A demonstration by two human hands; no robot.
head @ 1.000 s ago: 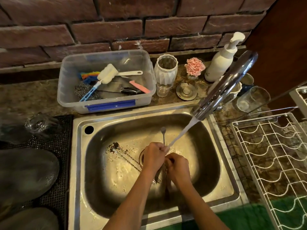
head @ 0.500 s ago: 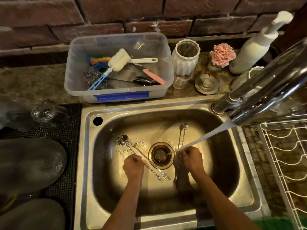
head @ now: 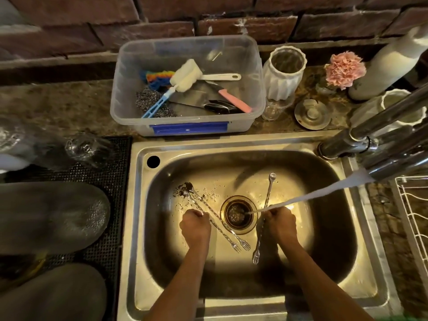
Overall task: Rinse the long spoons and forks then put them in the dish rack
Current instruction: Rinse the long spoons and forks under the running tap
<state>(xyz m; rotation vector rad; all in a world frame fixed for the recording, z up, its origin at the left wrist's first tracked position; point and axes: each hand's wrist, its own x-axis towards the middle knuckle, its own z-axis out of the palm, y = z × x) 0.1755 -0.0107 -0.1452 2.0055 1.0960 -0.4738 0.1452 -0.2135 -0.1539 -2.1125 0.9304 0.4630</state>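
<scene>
In the steel sink (head: 243, 144), my right hand (head: 281, 224) is shut on a long twisted spoon-fork (head: 268, 193), its round end pointing up and its fork end low near the sink floor. Water from the tap (head: 379, 158) streams onto that hand. My left hand (head: 195, 227) is closed on two long dirty forks (head: 228, 230) that lie slanted across the sink floor, crumbs around their far ends, tines beside the drain (head: 238, 214). The white wire dish rack (head: 414, 216) shows at the right edge.
A clear plastic tub (head: 187, 128) with brushes, steel wool and knives stands behind the sink. A white vase (head: 282, 75), a small glass, a drain cover, a pink flower and a pump bottle (head: 391, 61) line the counter. Upturned glassware rests on a black mat (head: 111, 181) at the left.
My hands, joined under the stream a second ago, have parted. The left hand moved left onto the dirty forks. The right hand stays under the water with its utensil. The view shifted left and closer.
</scene>
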